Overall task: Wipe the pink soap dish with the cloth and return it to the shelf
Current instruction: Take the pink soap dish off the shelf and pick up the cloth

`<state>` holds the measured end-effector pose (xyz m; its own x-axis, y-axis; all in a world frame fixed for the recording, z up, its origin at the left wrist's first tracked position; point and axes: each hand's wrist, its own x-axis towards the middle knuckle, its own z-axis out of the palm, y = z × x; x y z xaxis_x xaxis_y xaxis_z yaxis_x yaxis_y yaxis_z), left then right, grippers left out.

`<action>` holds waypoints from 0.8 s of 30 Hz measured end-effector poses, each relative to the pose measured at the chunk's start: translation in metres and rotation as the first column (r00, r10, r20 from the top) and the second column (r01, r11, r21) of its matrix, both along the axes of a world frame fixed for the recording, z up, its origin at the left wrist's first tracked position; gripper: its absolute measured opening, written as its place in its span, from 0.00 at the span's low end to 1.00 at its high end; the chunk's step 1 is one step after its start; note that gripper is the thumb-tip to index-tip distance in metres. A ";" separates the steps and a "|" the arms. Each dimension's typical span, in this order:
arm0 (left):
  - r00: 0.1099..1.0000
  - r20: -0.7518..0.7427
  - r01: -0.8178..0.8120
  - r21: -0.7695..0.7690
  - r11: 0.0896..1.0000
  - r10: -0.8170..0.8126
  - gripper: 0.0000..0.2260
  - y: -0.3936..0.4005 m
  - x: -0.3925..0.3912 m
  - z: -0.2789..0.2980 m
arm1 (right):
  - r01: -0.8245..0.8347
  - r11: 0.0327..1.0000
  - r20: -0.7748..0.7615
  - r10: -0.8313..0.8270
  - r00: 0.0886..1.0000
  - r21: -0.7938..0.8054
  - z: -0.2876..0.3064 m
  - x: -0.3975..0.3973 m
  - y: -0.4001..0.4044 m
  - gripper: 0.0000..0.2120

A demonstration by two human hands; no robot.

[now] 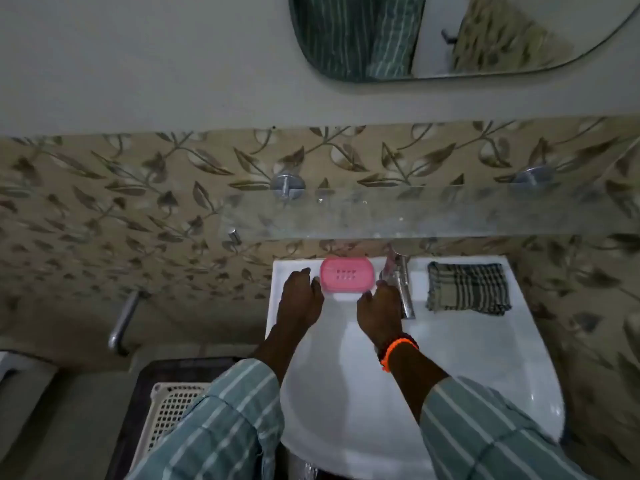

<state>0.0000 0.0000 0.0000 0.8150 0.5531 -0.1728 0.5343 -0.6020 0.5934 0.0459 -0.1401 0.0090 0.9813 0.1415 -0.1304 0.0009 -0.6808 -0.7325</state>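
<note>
The pink soap dish (347, 274) lies on the back ledge of the white sink (485, 358), just left of the tap. My left hand (300, 299) is palm down at the dish's left end, its thumb touching the edge and its fingers stretched out. At the dish's right front corner is my right hand (379, 311), fingertips against the corner, an orange band on the wrist. Neither hand wraps around the dish. The checked cloth (468, 288) lies folded on the ledge to the right of the tap. Above the sink, the glass shelf (433, 216) is bare.
A chrome tap (403, 289) stands between the dish and the cloth. Two round metal brackets (287, 186) fix the shelf to the leaf-patterned wall. A mirror (450, 36) hangs above. A metal pipe (123, 322) and a perforated plastic basket (173, 417) are at the lower left.
</note>
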 end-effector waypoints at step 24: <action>0.966 0.010 -0.238 -0.337 0.911 0.256 0.12 0.043 0.042 -0.018 | 0.244 0.959 -0.258 -0.201 0.945 0.146 -0.002 0.053 0.038 0.11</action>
